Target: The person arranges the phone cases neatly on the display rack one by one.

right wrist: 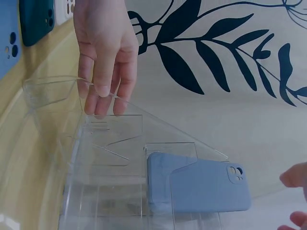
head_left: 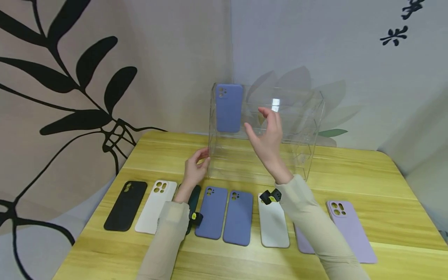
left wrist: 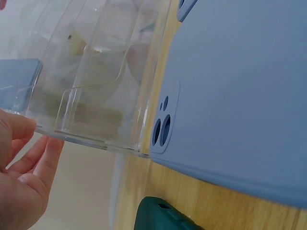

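Observation:
A clear acrylic display stand (head_left: 297, 134) with stepped tiers stands toward the back of the table. One blue phone case (head_left: 229, 109) leans upright on its top tier, at the left end. My left hand (head_left: 196, 169) holds the stand's left side panel by its edge, thumb on one face and fingers on the other, as the right wrist view shows. In front of the stand my right hand (head_left: 268, 140) is raised, just right of the upright case. Its thumb and fingers are spread apart with nothing between them.
Along the front lie a black case (head_left: 126, 206), a white case (head_left: 155, 207), a dark green case (left wrist: 163, 215), two blue cases (head_left: 211, 213), a pale case (head_left: 274, 225) and two lilac ones (head_left: 353, 233), one partly under my right sleeve. A wall rises behind the stand.

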### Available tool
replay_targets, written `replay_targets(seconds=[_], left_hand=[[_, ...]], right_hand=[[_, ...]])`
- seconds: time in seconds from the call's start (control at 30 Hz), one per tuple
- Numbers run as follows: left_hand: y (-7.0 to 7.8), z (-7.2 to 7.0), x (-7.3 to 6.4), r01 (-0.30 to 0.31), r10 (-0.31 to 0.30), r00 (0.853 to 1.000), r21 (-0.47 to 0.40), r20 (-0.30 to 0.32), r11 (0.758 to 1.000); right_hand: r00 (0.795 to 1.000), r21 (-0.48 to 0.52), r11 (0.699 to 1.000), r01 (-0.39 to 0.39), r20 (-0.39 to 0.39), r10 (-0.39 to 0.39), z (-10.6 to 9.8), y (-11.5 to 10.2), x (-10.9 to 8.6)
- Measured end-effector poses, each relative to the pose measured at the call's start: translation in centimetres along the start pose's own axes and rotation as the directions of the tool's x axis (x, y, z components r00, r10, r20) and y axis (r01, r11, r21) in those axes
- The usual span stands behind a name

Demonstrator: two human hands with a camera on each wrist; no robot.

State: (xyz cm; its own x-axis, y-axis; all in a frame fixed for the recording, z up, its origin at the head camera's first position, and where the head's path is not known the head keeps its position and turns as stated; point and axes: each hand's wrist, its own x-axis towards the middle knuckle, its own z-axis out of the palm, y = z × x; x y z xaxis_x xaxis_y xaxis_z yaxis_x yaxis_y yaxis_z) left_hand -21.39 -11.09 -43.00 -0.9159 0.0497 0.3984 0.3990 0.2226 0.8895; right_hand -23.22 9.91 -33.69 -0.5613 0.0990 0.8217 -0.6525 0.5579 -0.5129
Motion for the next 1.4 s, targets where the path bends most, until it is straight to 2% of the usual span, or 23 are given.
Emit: replay_targets(seconds=[0.17,0.37,0.43,0.53,0.77,0.83,1.07,1.27,1.4], left_hand=[[-0.1,0.0,0.0,0.005,-0.005,1.0,0.004,0.002,1.0],[-3.5,0.1,0.4,0.005,-0.005,1.0,0.022,-0.025,1.0],[-3.9,0.2,0.4,0.005,-0.004,0.999,0.035,-0.035,0.999],[-3.7,0.2,0.4,0.009,-0.008,0.999,0.034,-0.034,0.999],[-0.4,0.0,0.2,0.013,-0.013,1.0,0.032,0.0,0.999],[-0.1,0.0,0.1,0.026,-0.026,1.0,0.025,0.007,0.999],[0.2,0.0,0.1,0.032,-0.032,0.999,0.03,0.013,0.999],[0.0,0.0,0.2,0.049,-0.05,0.999,0.031,0.011,0.998],[0.1,0.0,0.3,0.053,-0.053,0.999,0.028,0.008,0.998]], right_hand=[[0.999,0.02,0.999,-0.043,0.029,0.043,-1.5,-0.2,-1.1],[0.986,0.047,0.989,-0.141,0.097,0.136,-3.3,-0.8,-2.6],[0.982,0.056,0.985,-0.163,0.105,0.157,-3.9,-0.9,-3.1],[0.978,0.06,0.98,-0.188,0.106,0.181,-4.8,-0.8,-4.1],[0.979,0.007,0.984,-0.178,0.106,0.176,-6.9,0.3,-6.3],[0.977,-0.013,0.984,-0.179,0.118,0.179,-7.6,0.6,-6.9],[0.97,-0.102,0.975,-0.196,0.124,0.208,-10.3,2.1,-9.5],[0.948,-0.187,0.949,-0.253,0.147,0.281,-12.7,3.4,-11.7],[0.942,-0.245,0.933,-0.262,0.146,0.303,-14.2,4.3,-13.0]])
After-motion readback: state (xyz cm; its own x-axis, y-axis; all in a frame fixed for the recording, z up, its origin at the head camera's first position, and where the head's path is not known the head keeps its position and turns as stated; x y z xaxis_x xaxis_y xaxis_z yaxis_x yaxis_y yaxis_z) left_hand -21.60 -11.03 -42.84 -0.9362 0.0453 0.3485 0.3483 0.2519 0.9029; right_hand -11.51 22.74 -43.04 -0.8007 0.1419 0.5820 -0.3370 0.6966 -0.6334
